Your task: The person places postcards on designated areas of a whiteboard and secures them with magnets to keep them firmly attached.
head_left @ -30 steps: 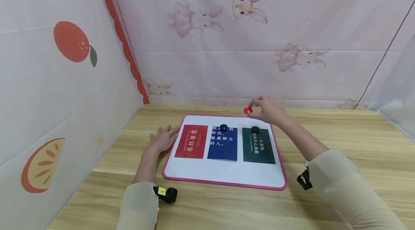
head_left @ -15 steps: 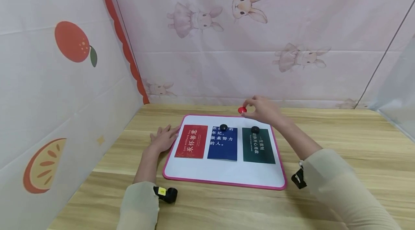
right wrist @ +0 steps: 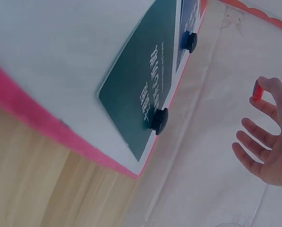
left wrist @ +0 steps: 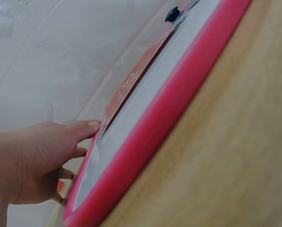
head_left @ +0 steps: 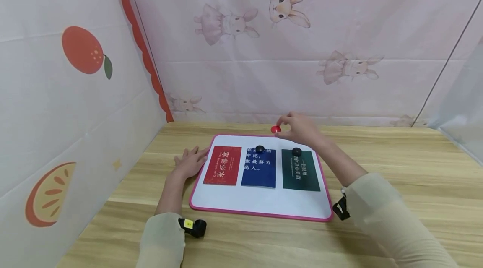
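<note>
A whiteboard (head_left: pixel 234 199) with a pink frame lies on the table, bearing a red card (head_left: pixel 222 165), a blue card (head_left: pixel 258 171) and a dark green card (head_left: pixel 300 173). One black magnet (head_left: pixel 260 149) sits at the top of the blue card, another black magnet (head_left: pixel 297 151) at the top of the green one. My right hand (head_left: pixel 299 129) pinches a round red magnet (head_left: pixel 276 129) between thumb and index finger, raised near the board's far edge. In the right wrist view its other fingers spread loosely. My left hand (head_left: pixel 190 163) rests beside the board's left edge, thumb (left wrist: pixel 86 128) touching the pink rim.
The wooden table (head_left: pixel 396 167) extends to both sides of the board. A printed rabbit curtain (head_left: pixel 264 79) hangs behind its far edge, and a white sheet with fruit prints (head_left: pixel 90 117) stands at the left. Black wrist cameras are strapped to both forearms.
The right hand has moved left with the red magnet, from above the gap between the blue and green cards toward the blue card's side. The left hand has stayed put.
</note>
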`<state>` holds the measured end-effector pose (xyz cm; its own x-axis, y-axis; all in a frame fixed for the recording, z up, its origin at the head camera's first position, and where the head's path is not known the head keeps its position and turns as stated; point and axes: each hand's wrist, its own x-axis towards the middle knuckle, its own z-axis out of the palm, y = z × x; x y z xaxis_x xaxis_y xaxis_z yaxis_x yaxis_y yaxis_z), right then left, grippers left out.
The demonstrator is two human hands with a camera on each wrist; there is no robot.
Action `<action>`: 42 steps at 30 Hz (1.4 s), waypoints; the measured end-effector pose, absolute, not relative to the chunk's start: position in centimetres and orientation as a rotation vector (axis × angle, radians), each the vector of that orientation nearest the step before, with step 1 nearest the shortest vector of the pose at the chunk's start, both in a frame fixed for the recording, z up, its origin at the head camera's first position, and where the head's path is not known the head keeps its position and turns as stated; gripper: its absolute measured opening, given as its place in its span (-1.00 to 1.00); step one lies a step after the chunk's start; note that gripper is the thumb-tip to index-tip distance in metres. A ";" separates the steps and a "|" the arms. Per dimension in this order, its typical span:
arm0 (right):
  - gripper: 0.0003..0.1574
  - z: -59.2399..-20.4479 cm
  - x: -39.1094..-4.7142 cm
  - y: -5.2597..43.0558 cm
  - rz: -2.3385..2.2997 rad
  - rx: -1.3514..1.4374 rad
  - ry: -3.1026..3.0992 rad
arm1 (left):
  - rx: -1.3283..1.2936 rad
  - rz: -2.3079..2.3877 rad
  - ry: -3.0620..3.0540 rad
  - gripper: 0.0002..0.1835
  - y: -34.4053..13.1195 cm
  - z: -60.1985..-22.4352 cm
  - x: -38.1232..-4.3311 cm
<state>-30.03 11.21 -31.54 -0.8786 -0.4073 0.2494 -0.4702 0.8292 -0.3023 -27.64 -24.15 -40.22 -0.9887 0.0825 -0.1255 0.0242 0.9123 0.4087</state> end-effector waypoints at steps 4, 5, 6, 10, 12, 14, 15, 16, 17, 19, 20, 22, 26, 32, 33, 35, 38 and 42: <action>-0.57 -31.5 -30.0 10.6 0.532 0.686 -2.838 | 0.085 0.616 2.931 -0.49 -24.2 -40.3 -27.7; -0.57 -31.5 -30.0 10.5 0.531 0.688 -2.836 | 0.086 0.615 2.930 -0.49 -24.2 -40.3 -27.7; -0.57 -31.6 -30.1 10.4 0.527 0.688 -2.835 | 0.088 0.615 2.930 -0.49 -24.2 -40.3 -27.7; -0.55 -31.7 -30.1 10.0 0.497 0.692 -2.839 | 0.090 0.614 2.930 -0.49 -24.2 -40.3 -27.7; -0.55 -31.6 -30.0 9.8 0.483 0.698 -2.839 | 0.091 0.613 2.932 -0.49 -24.2 -40.3 -27.6; -0.55 -31.7 -30.0 9.7 0.476 0.711 -2.834 | 0.089 0.612 2.934 -0.49 -24.2 -40.3 -27.6; -0.55 -31.7 -30.0 9.6 0.479 0.713 -2.835 | 0.088 0.612 2.934 -0.49 -24.2 -40.3 -27.6; -0.55 -31.7 -30.0 9.5 0.479 0.717 -2.833 | 0.087 0.612 2.935 -0.49 -24.2 -40.3 -27.6; -0.55 -31.7 -30.0 9.4 0.479 0.721 -2.830 | 0.088 0.611 2.935 -0.49 -24.2 -40.3 -27.6; -0.55 -31.8 -30.1 9.3 0.474 0.726 -2.829 | 0.088 0.609 2.933 -0.49 -24.2 -40.2 -27.6; -0.55 -31.7 -30.1 9.2 0.473 0.725 -2.831 | 0.087 0.610 2.931 -0.49 -24.2 -40.2 -27.6; -0.55 -31.7 -30.2 9.1 0.465 0.725 -2.836 | 0.085 0.609 2.928 -0.49 -24.1 -40.2 -27.6; -0.55 -31.7 -30.4 8.9 0.459 0.721 -2.847 | 0.078 0.613 2.923 -0.49 -24.1 -40.1 -27.6; -0.55 -31.6 -30.4 8.6 0.471 0.723 -2.848 | 0.088 0.611 2.928 -0.49 -24.2 -40.2 -27.7; -0.55 -31.6 -30.4 8.5 0.472 0.724 -2.848 | 0.091 0.612 2.929 -0.49 -24.2 -40.2 -27.7; -0.56 -31.7 -30.4 8.4 0.474 0.727 -2.847 | 0.093 0.613 2.929 -0.49 -24.2 -40.2 -27.7; -0.56 -31.7 -30.6 8.2 0.463 0.727 -2.847 | 0.093 0.618 2.926 -0.49 -24.2 -40.2 -27.7; -0.55 -31.7 -30.7 7.9 0.443 0.731 -2.843 | 0.094 0.618 2.925 -0.49 -24.3 -40.2 -27.7</action>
<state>-30.73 7.85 -31.70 -0.8648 -0.4424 0.2374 -0.4936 0.8355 -0.2413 -27.69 -24.28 -40.15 -0.9867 0.0918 -0.1340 0.0298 0.9130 0.4068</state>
